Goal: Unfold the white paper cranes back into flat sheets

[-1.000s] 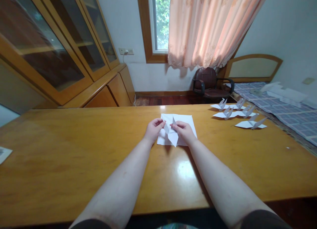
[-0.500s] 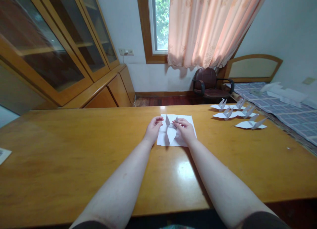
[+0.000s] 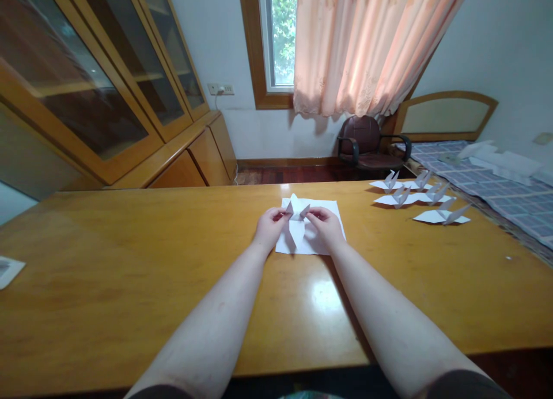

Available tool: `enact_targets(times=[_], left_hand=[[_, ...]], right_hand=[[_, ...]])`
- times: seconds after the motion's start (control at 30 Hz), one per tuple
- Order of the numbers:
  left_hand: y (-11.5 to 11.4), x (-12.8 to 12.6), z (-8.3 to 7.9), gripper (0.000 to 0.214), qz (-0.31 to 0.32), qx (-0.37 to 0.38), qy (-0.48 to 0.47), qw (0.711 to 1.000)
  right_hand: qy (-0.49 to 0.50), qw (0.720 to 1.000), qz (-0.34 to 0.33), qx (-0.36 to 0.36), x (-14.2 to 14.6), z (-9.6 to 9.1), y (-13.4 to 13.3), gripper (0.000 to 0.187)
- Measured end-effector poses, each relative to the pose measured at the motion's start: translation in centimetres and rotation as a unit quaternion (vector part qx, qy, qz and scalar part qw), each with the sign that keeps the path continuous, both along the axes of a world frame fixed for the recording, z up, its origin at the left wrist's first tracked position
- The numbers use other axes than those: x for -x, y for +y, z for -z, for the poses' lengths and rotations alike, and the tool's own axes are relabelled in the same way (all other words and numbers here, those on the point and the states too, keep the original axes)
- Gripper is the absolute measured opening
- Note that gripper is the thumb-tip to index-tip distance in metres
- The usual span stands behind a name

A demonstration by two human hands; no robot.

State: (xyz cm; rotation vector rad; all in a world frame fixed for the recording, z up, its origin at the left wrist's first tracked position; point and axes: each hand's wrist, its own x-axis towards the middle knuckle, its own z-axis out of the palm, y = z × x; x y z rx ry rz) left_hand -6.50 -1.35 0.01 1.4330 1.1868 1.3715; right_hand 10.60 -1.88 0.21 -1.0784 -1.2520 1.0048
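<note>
Between my two hands is a white paper crane [image 3: 296,229], its wings spread toward and away from me. My left hand [image 3: 270,226] pinches the pointed end on its left side. On the other side, my right hand [image 3: 326,225] grips the opposite point between thumb and fingers. Beneath the crane lies a white sheet of paper [image 3: 317,246], flat on the wooden table [image 3: 151,272]. My fingers partly cover both points of the crane.
Several finished paper cranes [image 3: 441,216] stand at the table's right far corner. A white paper item [image 3: 11,272] lies at the left edge. Beyond the table are a chair [image 3: 365,143], a bed [image 3: 496,180] with white papers, and a glass-fronted cabinet [image 3: 129,71].
My left hand has closed from beside the crane onto its left point. The two points now lean further outward, and the far wing shows between them. The view has shifted slightly.
</note>
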Motion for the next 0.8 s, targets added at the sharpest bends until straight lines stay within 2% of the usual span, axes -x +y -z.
enact_targets(times=[0.1,0.43,0.53,0.63,0.8], left_hand=[[0.12,-0.02,0.22,0.020,-0.009,0.032,-0.017,0.999],[0.00,-0.07,0.09,0.019,0.001,0.039,-0.011,0.999],[-0.04,-0.05,-0.04,0.022,0.000,0.044,-0.015,0.999],[0.14,0.01,0.02,0.022,-0.026,0.033,-0.033,0.999],[0.39,0.12,0.19,0.022,-0.039,0.043,-0.055,0.997]], right_hand=[[-0.017,1.000,0.016,0.010,-0.08,-0.01,0.00,0.019],[-0.021,1.000,0.006,0.009,-0.11,0.29,0.06,0.021],[-0.019,0.999,0.031,-0.005,-0.29,0.41,0.12,0.027],[-0.029,0.998,0.046,-0.016,-0.31,0.40,0.02,0.033],[-0.061,0.997,-0.006,-0.046,0.19,0.02,-0.47,0.052]])
